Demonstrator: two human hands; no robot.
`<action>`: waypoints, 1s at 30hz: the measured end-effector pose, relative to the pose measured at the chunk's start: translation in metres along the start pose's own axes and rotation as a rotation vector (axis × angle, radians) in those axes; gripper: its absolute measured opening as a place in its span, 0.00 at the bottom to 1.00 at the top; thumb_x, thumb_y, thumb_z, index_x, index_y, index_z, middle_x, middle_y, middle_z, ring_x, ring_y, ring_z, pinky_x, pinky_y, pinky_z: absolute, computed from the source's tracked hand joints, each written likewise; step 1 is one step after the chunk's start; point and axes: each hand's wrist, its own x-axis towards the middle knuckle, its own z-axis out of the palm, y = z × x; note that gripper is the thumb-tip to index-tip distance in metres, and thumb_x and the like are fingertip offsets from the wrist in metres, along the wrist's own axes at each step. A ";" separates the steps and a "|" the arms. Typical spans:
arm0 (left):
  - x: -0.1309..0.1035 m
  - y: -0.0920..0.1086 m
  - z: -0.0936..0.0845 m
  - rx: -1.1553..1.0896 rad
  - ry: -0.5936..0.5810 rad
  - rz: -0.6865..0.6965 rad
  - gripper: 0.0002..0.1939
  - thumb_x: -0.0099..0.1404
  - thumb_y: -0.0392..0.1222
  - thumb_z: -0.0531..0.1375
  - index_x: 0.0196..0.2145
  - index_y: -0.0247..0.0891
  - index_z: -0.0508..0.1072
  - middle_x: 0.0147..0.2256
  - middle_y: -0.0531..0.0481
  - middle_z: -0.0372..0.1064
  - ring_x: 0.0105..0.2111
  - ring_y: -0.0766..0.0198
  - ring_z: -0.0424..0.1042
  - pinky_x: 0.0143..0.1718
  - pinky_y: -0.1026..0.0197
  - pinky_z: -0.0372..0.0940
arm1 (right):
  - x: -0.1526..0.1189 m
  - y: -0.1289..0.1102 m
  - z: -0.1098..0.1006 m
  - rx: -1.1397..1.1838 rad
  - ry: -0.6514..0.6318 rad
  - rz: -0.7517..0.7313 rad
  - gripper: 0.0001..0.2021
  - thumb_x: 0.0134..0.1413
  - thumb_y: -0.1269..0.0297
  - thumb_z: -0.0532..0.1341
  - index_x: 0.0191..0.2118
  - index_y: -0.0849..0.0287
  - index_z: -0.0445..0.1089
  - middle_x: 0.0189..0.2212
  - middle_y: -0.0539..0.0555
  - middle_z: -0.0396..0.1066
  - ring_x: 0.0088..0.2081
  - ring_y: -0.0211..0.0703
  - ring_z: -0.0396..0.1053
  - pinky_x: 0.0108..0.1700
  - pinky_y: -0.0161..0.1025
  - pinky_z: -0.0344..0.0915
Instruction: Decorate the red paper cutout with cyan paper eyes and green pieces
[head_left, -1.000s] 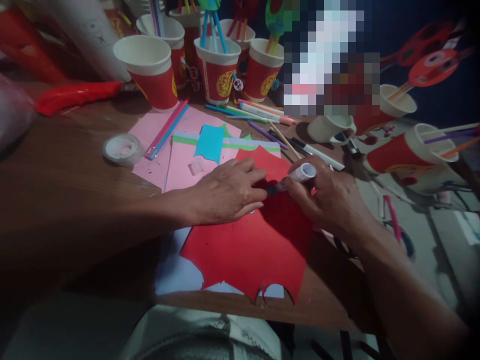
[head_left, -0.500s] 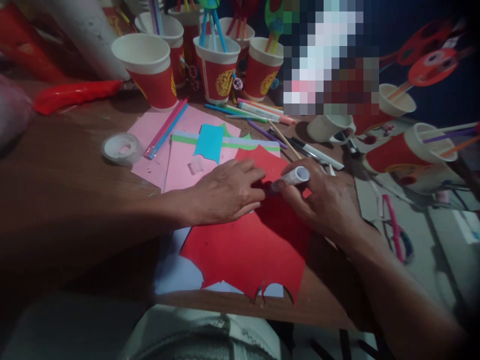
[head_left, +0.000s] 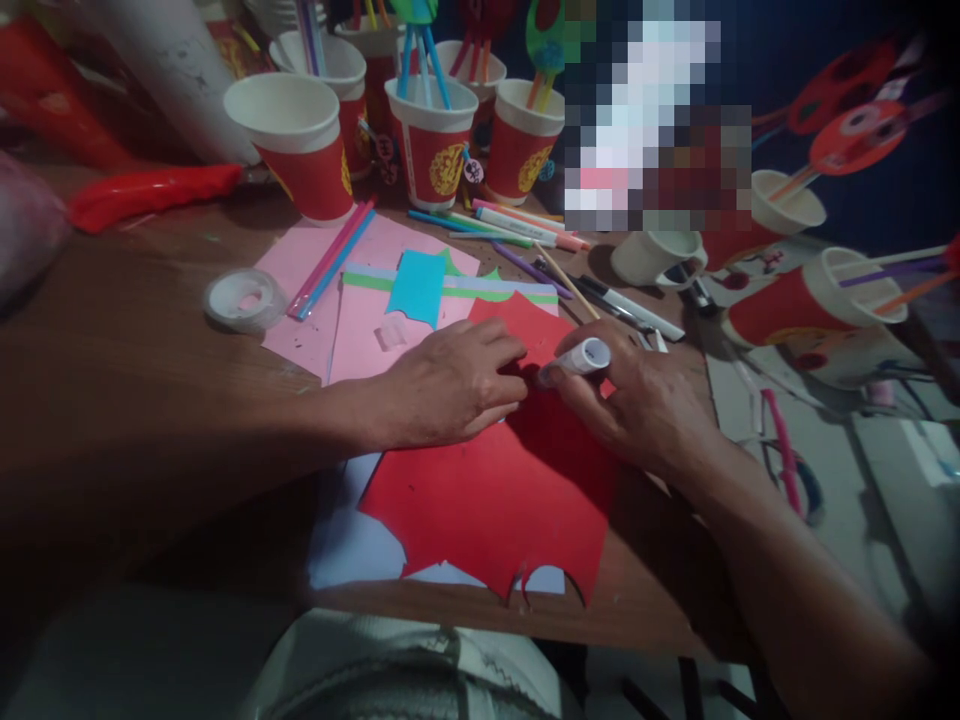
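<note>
In my right hand [head_left: 637,395] is a white marker [head_left: 586,356], its blunt end tilted up and its lower end down near the red paper [head_left: 495,510]. The marker's tip is hidden by my fingers. My left hand [head_left: 465,385] rests on the red paper with its fingers curled together, close to the marker's lower end. A tiny pale bit shows under those fingers; what they hold, if anything, is hidden. Curved pieces have been cut from the red paper's edges. White paper [head_left: 352,560] lies beneath it.
Behind my hands lie pink sheets [head_left: 300,345], a blue card [head_left: 417,287], a tape roll [head_left: 244,298] and several pens [head_left: 525,228]. Red paper cups [head_left: 296,160] line the back. At right stand a white mug [head_left: 652,258] and a tipped cup [head_left: 787,300]; scissors [head_left: 787,455] lie nearer.
The marker and my right hand have shifted very slightly left. My left hand stays in about the same place on the red paper.
</note>
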 end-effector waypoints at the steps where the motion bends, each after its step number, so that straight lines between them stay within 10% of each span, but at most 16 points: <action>1: 0.000 0.000 0.000 -0.001 -0.003 -0.002 0.11 0.67 0.42 0.51 0.36 0.39 0.73 0.43 0.43 0.67 0.43 0.53 0.62 0.39 0.54 0.59 | 0.000 0.000 0.000 -0.016 0.000 -0.005 0.09 0.57 0.60 0.53 0.37 0.59 0.64 0.31 0.59 0.73 0.27 0.48 0.69 0.27 0.40 0.58; 30: 0.001 0.001 0.001 0.022 -0.020 0.005 0.12 0.68 0.42 0.51 0.43 0.37 0.70 0.43 0.43 0.66 0.42 0.53 0.62 0.40 0.54 0.58 | -0.003 0.006 0.001 -0.080 0.065 -0.057 0.08 0.56 0.61 0.54 0.35 0.61 0.66 0.29 0.58 0.73 0.23 0.43 0.67 0.25 0.38 0.54</action>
